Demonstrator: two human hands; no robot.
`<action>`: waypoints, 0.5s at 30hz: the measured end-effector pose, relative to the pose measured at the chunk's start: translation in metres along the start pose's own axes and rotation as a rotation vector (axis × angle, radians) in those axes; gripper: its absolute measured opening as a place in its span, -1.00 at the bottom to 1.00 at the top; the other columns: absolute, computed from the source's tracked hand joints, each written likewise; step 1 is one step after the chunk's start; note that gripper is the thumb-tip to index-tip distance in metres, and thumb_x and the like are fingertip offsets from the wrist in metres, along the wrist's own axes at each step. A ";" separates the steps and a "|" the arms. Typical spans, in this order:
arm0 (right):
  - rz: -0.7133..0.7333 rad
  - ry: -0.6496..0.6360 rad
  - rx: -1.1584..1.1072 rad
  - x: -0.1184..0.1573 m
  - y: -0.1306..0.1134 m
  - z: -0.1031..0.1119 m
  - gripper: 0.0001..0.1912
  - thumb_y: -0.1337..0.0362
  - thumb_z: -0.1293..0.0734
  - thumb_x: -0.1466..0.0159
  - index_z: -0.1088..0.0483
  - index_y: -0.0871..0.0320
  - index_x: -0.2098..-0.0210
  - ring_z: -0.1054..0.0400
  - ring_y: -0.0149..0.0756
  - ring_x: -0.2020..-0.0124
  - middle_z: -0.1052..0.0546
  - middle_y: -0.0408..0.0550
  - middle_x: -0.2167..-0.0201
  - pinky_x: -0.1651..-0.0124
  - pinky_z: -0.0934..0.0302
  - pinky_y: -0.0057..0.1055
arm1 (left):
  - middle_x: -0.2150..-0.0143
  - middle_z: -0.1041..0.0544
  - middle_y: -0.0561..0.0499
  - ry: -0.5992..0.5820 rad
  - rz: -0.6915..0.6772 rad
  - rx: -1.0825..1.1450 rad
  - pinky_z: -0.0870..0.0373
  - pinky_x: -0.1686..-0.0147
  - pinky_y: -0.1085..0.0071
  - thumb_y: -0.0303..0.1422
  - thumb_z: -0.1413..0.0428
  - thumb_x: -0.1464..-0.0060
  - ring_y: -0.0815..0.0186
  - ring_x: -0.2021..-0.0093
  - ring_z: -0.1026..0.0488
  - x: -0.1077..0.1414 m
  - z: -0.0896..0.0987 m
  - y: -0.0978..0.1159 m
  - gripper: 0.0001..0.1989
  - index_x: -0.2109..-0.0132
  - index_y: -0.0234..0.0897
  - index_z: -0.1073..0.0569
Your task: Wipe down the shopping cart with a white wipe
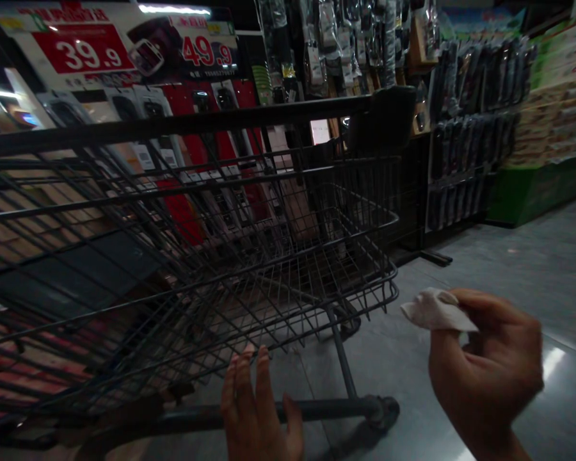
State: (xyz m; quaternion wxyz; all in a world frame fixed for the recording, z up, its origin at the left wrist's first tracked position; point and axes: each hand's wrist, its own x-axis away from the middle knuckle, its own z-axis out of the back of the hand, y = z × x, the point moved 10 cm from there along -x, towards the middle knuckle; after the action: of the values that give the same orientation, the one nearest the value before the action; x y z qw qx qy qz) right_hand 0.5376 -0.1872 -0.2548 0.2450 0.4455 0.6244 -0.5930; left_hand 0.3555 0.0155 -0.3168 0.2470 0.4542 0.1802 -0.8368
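Note:
A crumpled white tissue is pinched between the thumb and fingers of my right hand, out to the right over the floor. My left hand reaches up from the bottom edge with its fingers stretched out and holds nothing. Its fingertips are at the lower wires of a dark metal shopping cart; I cannot tell whether they touch. The cart fills the left and middle of the view, side-on to me, with its handle bar running across the top.
Behind the cart stand shelves of packaged goods under red price signs. Racks of dark wrapped items and a green-based display are farther right. Grey floor stretches along the right, and a cart wheel rests low.

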 end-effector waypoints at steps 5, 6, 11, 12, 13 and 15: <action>0.132 -0.150 -0.103 0.011 -0.027 -0.019 -0.82 0.55 -0.31 -0.16 -0.34 0.16 0.32 -0.40 -0.36 0.30 -0.45 -0.06 0.27 0.36 -0.36 -0.42 | -0.22 -0.25 -0.34 -0.019 0.025 0.004 -0.15 -0.19 -0.09 -0.45 -0.08 -0.08 -0.10 -0.33 -0.05 0.001 -0.001 0.001 -0.17 -0.39 -0.27 0.17; 0.195 -0.193 -0.063 0.016 -0.034 -0.026 -0.79 0.57 -0.27 -0.18 -0.37 0.17 0.27 -0.39 -0.37 0.26 -0.43 -0.03 0.22 0.32 -0.38 -0.41 | -0.22 -0.25 -0.33 -0.015 0.024 0.009 -0.15 -0.20 -0.09 -0.46 -0.08 -0.08 -0.09 -0.33 -0.06 0.001 -0.001 0.000 -0.17 -0.39 -0.27 0.16; 0.293 -0.341 0.019 0.035 -0.044 -0.048 -0.69 0.52 -0.24 -0.22 -0.37 0.22 0.05 -0.34 -0.25 0.10 -0.33 0.09 0.09 0.20 -0.44 -0.32 | -0.27 -0.22 -0.28 0.007 0.012 0.031 -0.16 -0.20 -0.08 -0.46 -0.07 -0.08 -0.07 -0.32 -0.09 0.003 0.000 -0.002 -0.19 -0.39 -0.22 0.14; 0.297 -0.353 0.035 0.037 -0.043 -0.049 -0.68 0.50 -0.25 -0.22 -0.36 0.22 0.02 -0.33 -0.22 0.08 -0.32 0.10 0.08 0.19 -0.45 -0.30 | -0.28 -0.22 -0.28 0.007 0.009 0.036 -0.16 -0.19 -0.08 -0.45 -0.07 -0.08 -0.08 -0.32 -0.10 0.003 0.000 -0.002 -0.19 -0.39 -0.22 0.14; 0.304 -0.363 0.054 0.039 -0.042 -0.050 -0.66 0.48 -0.25 -0.23 -0.34 0.22 0.00 -0.32 -0.21 0.07 -0.32 0.10 0.07 0.19 -0.45 -0.30 | -0.27 -0.23 -0.28 0.006 0.007 0.040 -0.17 -0.19 -0.08 -0.45 -0.07 -0.08 -0.08 -0.32 -0.10 0.003 0.000 -0.003 -0.19 -0.39 -0.22 0.14; 0.318 -0.382 0.076 0.042 -0.039 -0.051 -0.66 0.47 -0.25 -0.26 -0.34 0.19 -0.02 -0.33 -0.25 0.10 -0.32 0.07 0.09 0.21 -0.44 -0.34 | -0.26 -0.24 -0.29 0.002 0.009 0.039 -0.17 -0.19 -0.08 -0.45 -0.07 -0.08 -0.08 -0.31 -0.11 0.003 0.000 -0.003 -0.19 -0.39 -0.23 0.14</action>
State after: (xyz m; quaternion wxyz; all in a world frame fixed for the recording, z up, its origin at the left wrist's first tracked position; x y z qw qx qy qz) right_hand 0.4958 -0.1234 -0.2603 0.4316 0.4270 0.4661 -0.6436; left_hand 0.3525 0.0170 -0.3196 0.2415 0.4607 0.1621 -0.8386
